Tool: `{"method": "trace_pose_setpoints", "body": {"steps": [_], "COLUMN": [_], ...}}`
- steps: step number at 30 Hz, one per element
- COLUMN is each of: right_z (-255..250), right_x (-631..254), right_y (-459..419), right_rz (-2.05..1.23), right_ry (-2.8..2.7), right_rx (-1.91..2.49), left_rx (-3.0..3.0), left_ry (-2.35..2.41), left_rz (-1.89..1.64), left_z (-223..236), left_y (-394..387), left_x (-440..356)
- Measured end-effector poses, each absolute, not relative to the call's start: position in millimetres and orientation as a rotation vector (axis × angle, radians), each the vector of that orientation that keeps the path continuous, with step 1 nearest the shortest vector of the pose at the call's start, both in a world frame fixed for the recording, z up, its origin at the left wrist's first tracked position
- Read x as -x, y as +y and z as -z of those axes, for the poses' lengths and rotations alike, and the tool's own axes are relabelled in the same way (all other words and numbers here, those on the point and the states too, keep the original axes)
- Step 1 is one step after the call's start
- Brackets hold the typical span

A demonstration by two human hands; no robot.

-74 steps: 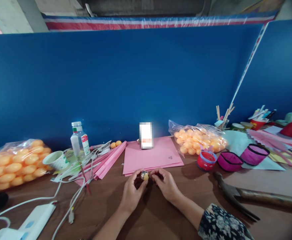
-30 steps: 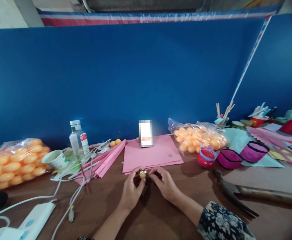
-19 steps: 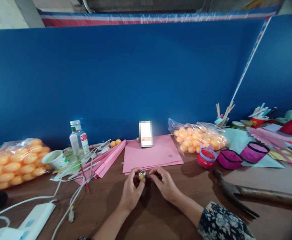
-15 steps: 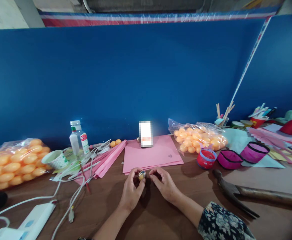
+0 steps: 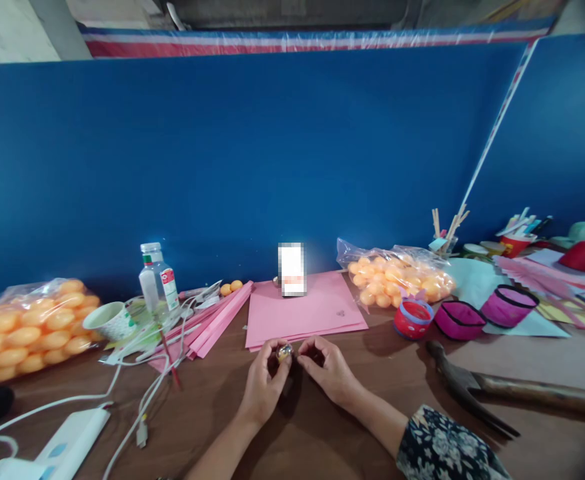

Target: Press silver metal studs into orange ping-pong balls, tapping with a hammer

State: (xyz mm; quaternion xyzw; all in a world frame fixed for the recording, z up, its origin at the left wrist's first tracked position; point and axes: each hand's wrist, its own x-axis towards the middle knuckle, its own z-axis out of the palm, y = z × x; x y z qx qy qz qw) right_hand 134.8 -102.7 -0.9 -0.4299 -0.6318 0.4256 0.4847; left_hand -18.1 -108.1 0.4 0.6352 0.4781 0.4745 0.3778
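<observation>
A small shiny metallic ball (image 5: 285, 352), silvery with a golden tint, is held between the thumb and fingers of my left hand (image 5: 266, 379). Just to the right of it, my right hand (image 5: 328, 371) has its thumb and forefinger pinched together; whatever may be between them is too small to make out. Its fingertips are close to the ball, and I cannot tell if they touch it. Both hands are over the brown table (image 5: 292, 440), in front of a stack of pink paper sheets (image 5: 307, 313).
A blurred-out upright object (image 5: 292, 270) stands on the paper. Bags of orange balls lie left (image 5: 27, 333) and right (image 5: 397, 277). A hammer (image 5: 472, 383) lies right, near purple fabric bands (image 5: 461, 319). On the left are a glass bottle (image 5: 159, 283), white cables (image 5: 147, 400) and a power strip (image 5: 75, 433).
My right hand has shifted very slightly left, toward the ball. My left hand still grips the ball in nearly the same place.
</observation>
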Motion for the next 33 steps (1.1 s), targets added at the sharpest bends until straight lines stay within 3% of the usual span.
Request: {"method": "trace_pose_setpoints", "body": {"steps": [33], "right_z": [6.2], "right_x": [-135.1], "right_y": [-100.0], "right_rz": [-1.015], "right_ry": [-1.567], "right_rx": [0.984], "left_rx": [-1.613], "left_ry": [1.287], "left_rz": [-1.238], "left_z": [7.2], "left_y": [-104.4], "left_x": [20.5]}}
